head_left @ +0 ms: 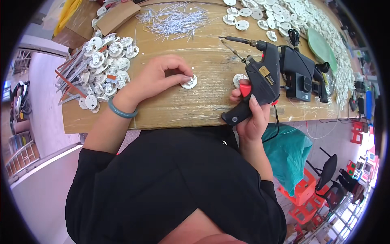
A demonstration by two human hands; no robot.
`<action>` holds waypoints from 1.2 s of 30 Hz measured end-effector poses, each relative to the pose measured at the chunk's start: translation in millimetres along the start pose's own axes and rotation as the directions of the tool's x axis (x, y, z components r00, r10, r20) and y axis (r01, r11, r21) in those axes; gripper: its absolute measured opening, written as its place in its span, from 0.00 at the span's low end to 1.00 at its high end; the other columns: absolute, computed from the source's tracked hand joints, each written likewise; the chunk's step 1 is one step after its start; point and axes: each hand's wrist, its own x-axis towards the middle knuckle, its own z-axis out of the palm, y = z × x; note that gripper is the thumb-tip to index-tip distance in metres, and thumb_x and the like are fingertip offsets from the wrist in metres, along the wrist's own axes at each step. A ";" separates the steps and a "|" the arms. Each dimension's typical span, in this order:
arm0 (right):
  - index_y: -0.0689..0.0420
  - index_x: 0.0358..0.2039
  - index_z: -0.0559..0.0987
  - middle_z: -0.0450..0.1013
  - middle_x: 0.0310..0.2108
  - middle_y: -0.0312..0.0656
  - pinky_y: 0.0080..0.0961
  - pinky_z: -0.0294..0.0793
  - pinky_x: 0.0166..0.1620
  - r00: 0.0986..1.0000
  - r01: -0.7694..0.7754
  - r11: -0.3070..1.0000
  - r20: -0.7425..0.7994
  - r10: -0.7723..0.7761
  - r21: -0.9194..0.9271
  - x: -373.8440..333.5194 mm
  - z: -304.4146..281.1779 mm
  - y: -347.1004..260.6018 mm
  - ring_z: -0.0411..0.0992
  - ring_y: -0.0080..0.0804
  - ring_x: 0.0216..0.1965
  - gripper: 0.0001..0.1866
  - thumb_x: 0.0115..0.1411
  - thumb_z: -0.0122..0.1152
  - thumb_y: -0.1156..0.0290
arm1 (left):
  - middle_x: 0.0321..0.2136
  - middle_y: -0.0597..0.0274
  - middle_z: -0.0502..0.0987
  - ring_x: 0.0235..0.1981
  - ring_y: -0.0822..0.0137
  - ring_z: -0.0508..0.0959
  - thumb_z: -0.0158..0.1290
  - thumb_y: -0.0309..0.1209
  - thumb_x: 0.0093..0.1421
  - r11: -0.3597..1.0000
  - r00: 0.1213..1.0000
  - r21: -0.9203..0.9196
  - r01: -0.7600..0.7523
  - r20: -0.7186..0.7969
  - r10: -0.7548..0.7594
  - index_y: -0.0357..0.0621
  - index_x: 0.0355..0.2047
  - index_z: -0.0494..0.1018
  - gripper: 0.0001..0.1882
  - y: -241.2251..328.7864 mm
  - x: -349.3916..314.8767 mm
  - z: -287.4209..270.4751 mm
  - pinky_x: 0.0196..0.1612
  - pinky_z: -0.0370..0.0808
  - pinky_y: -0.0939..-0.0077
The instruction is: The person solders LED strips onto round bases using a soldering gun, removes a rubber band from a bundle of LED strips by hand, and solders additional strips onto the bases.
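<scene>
White disc [189,84] lies at left hand's [160,76] pinching fingertips [185,78]; right hand [254,122] grips soldering gun [265,79].

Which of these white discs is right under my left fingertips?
The lone white disc, left of the soldering gun. Your left hand has its thumb and forefinger at it; another single disc sits partly behind the gun, and the rest lie farther off.

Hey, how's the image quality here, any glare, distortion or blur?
Head view: fisheye bending toward a black rim; head view: shiny glare streaks on the table, washed-out brightness at the lower-right window; head view: left hand, right hand and soldering gun look fairly sharp.
</scene>
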 end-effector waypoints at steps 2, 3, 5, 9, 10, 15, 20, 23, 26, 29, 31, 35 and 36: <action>0.67 0.57 0.65 0.71 0.49 0.55 0.39 0.79 0.46 1.000 0.004 1.000 0.004 -0.004 -0.002 -0.6 1.1 1.5 0.77 0.44 0.43 0.23 0.60 0.50 0.76 | 0.36 0.60 0.79 0.39 0.69 0.77 0.58 0.20 0.57 1.000 0.999 0.011 -0.026 -0.022 0.026 0.35 0.33 0.78 0.03 -0.5 0.9 1.1 0.44 0.75 0.76; 0.67 0.57 0.65 0.71 0.50 0.55 0.39 0.79 0.46 1.000 0.007 1.000 0.005 -0.007 -0.012 -0.6 1.3 0.5 0.77 0.44 0.43 0.24 0.60 0.50 0.76 | 0.35 0.60 0.78 0.37 0.70 0.78 0.58 0.20 0.57 0.994 0.995 0.059 -0.093 -0.034 0.096 0.35 0.33 0.78 0.03 -1.9 0.7 1.6 0.42 0.75 0.77; 0.67 0.57 0.65 0.71 0.50 0.56 0.38 0.79 0.46 1.000 0.006 1.000 0.006 -0.006 -0.021 -0.4 1.7 0.0 0.77 0.44 0.42 0.24 0.60 0.51 0.77 | 0.33 0.61 0.78 0.35 0.71 0.78 0.59 0.20 0.57 0.982 0.986 0.108 -0.155 -0.043 0.160 0.36 0.33 0.78 0.04 -1.2 -0.2 4.5 0.39 0.75 0.79; 0.68 0.57 0.65 0.71 0.50 0.56 0.38 0.79 0.46 1.000 -0.001 1.000 -0.010 0.001 -0.010 1.1 1.1 0.0 0.77 0.43 0.42 0.24 0.59 0.50 0.77 | 0.31 0.63 0.78 0.29 0.77 0.75 0.60 0.21 0.55 0.939 0.968 0.343 -0.026 -0.226 0.109 0.37 0.34 0.79 0.05 5.0 -1.2 18.4 0.30 0.72 0.83; 0.68 0.57 0.65 0.71 0.50 0.56 0.38 0.79 0.46 1.000 -0.003 1.000 -0.007 0.003 -0.014 1.4 1.0 -0.3 0.77 0.43 0.42 0.24 0.59 0.50 0.77 | 0.31 0.64 0.77 0.27 0.79 0.73 0.60 0.21 0.55 0.932 0.957 0.361 0.015 -0.277 0.092 0.38 0.34 0.79 0.06 5.5 -0.8 19.8 0.28 0.70 0.85; 0.68 0.57 0.65 0.71 0.50 0.56 0.37 0.79 0.46 1.000 -0.010 1.000 -0.012 0.009 -0.029 1.2 1.5 -0.9 0.77 0.43 0.42 0.24 0.59 0.50 0.78 | 0.31 0.69 0.77 0.26 0.81 0.70 0.62 0.21 0.53 0.969 0.973 0.224 0.103 -0.226 -0.050 0.39 0.39 0.78 0.12 12.7 -0.2 18.2 0.29 0.69 0.86; 0.68 0.57 0.66 0.71 0.50 0.56 0.36 0.79 0.45 1.000 -0.020 0.999 -0.007 0.020 -0.026 1.8 2.4 0.3 0.77 0.43 0.42 0.23 0.60 0.50 0.78 | 0.33 0.70 0.78 0.28 0.82 0.70 0.63 0.21 0.52 0.972 0.982 0.231 0.044 -0.186 0.000 0.40 0.45 0.76 0.18 6.0 -1.4 17.3 0.31 0.69 0.87; 0.68 0.57 0.66 0.71 0.50 0.56 0.36 0.80 0.45 0.999 -0.034 0.999 -0.011 0.034 -0.036 2.3 2.4 -0.9 0.77 0.42 0.42 0.23 0.60 0.51 0.78 | 0.34 0.68 0.78 0.28 0.82 0.71 0.63 0.22 0.53 0.995 0.986 0.061 0.080 -0.151 -0.070 0.39 0.43 0.76 0.16 1.7 0.1 14.2 0.32 0.69 0.87; 0.68 0.57 0.66 0.71 0.50 0.56 0.36 0.80 0.45 0.999 -0.037 0.999 -0.012 0.037 -0.034 2.9 2.5 -0.7 0.77 0.42 0.42 0.24 0.60 0.51 0.78 | 0.34 0.68 0.78 0.29 0.82 0.72 0.63 0.23 0.55 0.994 0.991 0.008 0.107 -0.085 -0.106 0.38 0.43 0.76 0.14 -6.0 -1.2 7.6 0.33 0.69 0.87; 0.68 0.57 0.66 0.71 0.50 0.56 0.36 0.80 0.45 0.999 -0.043 0.998 -0.012 0.043 -0.035 3.9 0.9 -0.2 0.77 0.42 0.42 0.24 0.59 0.51 0.78 | 0.32 0.68 0.78 0.29 0.82 0.72 0.62 0.23 0.56 0.984 0.983 0.127 0.121 -0.154 -0.101 0.37 0.41 0.75 0.12 0.2 0.1 9.9 0.33 0.70 0.87; 0.68 0.57 0.66 0.71 0.50 0.55 0.36 0.80 0.45 0.999 -0.043 0.999 -0.007 0.043 -0.028 4.8 0.3 0.2 0.77 0.42 0.42 0.24 0.59 0.51 0.78 | 0.30 0.70 0.77 0.28 0.82 0.74 0.61 0.23 0.57 0.966 0.961 0.120 0.228 -0.188 -0.204 0.37 0.39 0.76 0.10 4.3 0.7 11.9 0.34 0.72 0.87; 0.68 0.57 0.66 0.71 0.50 0.55 0.36 0.80 0.44 0.999 -0.042 0.999 -0.010 0.042 -0.024 3.7 1.3 -0.1 0.77 0.42 0.42 0.24 0.59 0.51 0.78 | 0.27 0.71 0.77 0.28 0.81 0.75 0.61 0.23 0.58 0.971 0.961 -0.098 0.216 -0.152 -0.229 0.37 0.36 0.76 0.07 -5.7 -0.5 8.2 0.35 0.74 0.86; 0.68 0.57 0.66 0.71 0.50 0.55 0.36 0.80 0.44 0.999 -0.048 0.998 -0.010 0.048 -0.030 3.5 1.0 -0.2 0.77 0.42 0.42 0.24 0.59 0.51 0.78 | 0.28 0.71 0.77 0.29 0.80 0.76 0.60 0.23 0.58 0.957 0.959 -0.182 0.225 -0.132 -0.250 0.37 0.36 0.76 0.06 -4.4 -0.7 7.4 0.35 0.74 0.86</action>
